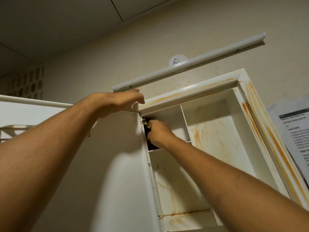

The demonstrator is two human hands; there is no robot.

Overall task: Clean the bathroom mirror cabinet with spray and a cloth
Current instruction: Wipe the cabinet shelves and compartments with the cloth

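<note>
Right hand (pixel 158 131) grips dark cloth (pixel 147 132), wiping cabinet (pixel 184 94) compartment at 10 o'clock, beside hinge. Left hand (pixel 120 102) flat, fingers straight, on door (pixel 117 164) top. Wiping step, likely; next move: rust streaks at 3 o'clock.

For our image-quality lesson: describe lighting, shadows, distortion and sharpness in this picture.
Head view: dim warm light, tube lamp looks unlit; arm shadows fall across the open door; the wide lens bows the cabinet frame; the wall notice is soft; the cloth in the right hand is lost in shadow.
</note>
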